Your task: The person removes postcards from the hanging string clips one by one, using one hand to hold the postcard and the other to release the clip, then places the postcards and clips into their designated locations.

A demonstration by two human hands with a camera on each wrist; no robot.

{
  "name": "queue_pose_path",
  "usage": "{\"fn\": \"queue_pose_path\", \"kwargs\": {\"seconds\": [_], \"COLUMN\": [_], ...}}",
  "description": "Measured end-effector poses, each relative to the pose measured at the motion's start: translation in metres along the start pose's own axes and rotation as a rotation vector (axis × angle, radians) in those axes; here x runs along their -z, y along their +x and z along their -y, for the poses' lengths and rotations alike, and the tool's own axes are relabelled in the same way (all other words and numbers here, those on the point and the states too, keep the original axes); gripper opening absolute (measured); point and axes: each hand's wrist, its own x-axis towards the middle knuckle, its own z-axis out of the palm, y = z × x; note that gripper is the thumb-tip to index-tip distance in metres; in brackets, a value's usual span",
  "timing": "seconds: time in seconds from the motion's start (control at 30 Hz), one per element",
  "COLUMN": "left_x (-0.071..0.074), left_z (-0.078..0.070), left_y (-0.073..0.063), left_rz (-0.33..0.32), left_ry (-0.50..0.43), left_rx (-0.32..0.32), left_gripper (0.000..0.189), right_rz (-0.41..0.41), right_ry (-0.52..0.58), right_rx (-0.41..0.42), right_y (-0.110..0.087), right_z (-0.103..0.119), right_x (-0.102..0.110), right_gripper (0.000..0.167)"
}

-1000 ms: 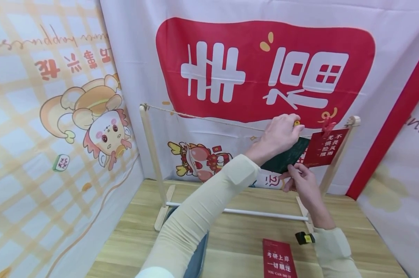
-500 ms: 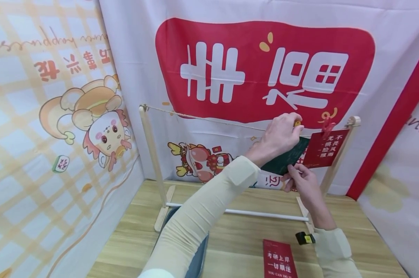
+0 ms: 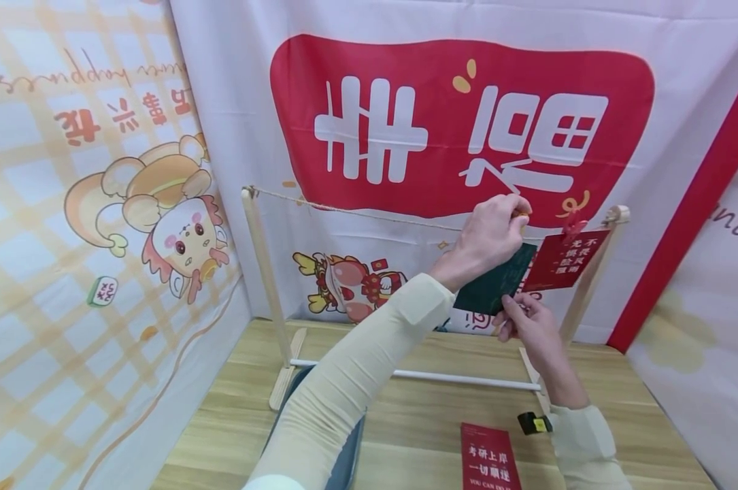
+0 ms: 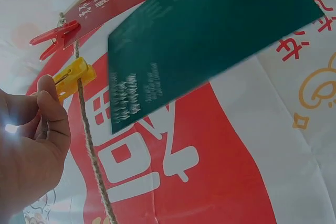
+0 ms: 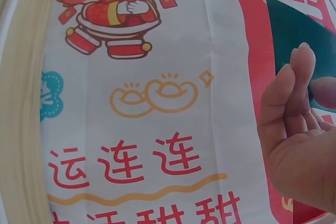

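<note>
My left hand is up at the twine line, pinching a yellow clothespin that sits around the twine. My right hand holds a dark green card by its lower edge, between thumb and fingers. In the left wrist view, the card's near edge lies beside the clothespin, with a gap showing between them. My left hand and wrist cover part of the card in the head view. To the right, a red card hangs from the line by a red clothespin.
The line runs between two wooden posts, joined low down by a white rod. On the table lie another red card and a small black-and-yellow object. A blue-grey tray is partly under my left arm. Printed cloth hangs behind.
The green card has shifted slightly down and left with my right hand. The hanging red card has tilted a little. My left hand keeps its pinch on the yellow clothespin.
</note>
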Motion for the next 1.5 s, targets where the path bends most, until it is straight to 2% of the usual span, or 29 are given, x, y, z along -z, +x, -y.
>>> {"fn": "queue_pose_path", "kwargs": {"seconds": [0.2,0.4,0.53,0.7,0.83,0.93,1.17,1.4,1.5], "left_x": [0.000,0.002,0.006,0.011,0.017,0.022,0.038,0.049,0.054], "left_z": [0.004,0.008,0.006,0.005,0.007,0.010,0.024,0.038,0.040], "left_y": [-0.001,-0.005,-0.006,-0.011,-0.020,-0.026,-0.040,-0.061,-0.071], "left_rz": [-0.045,-0.092,-0.109,-0.079,-0.046,-0.048,-0.039,-0.008,0.000], "left_ry": [-0.065,-0.203,-0.239,-0.243,-0.223,-0.232,-0.261,-0.262,-0.235], "left_rx": [-0.027,0.005,0.011,0.021,0.003,-0.012,-0.025,-0.027,-0.052], "left_gripper": [0.020,0.018,0.018,0.023,0.030,0.034,0.042,0.040,0.037], "right_rz": [-0.002,0.015,0.024,0.024,0.036,0.039,0.043,0.062,0.070], "right_ry": [-0.014,-0.027,-0.046,-0.082,-0.098,-0.104,-0.154,-0.176,-0.184], "right_rx": [0.032,0.048,0.046,0.023,-0.014,-0.030,-0.022,-0.093,-0.125], "right_y": [-0.003,-0.007,-0.009,-0.015,-0.021,-0.027,-0.043,-0.057,-0.062], "right_z": [-0.006,-0.011,-0.013,-0.016,-0.020,-0.023,-0.028,-0.040,-0.049], "right_x": [0.001,0.002,0.002,0.004,0.006,0.006,0.005,0.005,0.006], "right_gripper": [0.037,0.039,0.042,0.043,0.043,0.043,0.045,0.045,0.045]}}
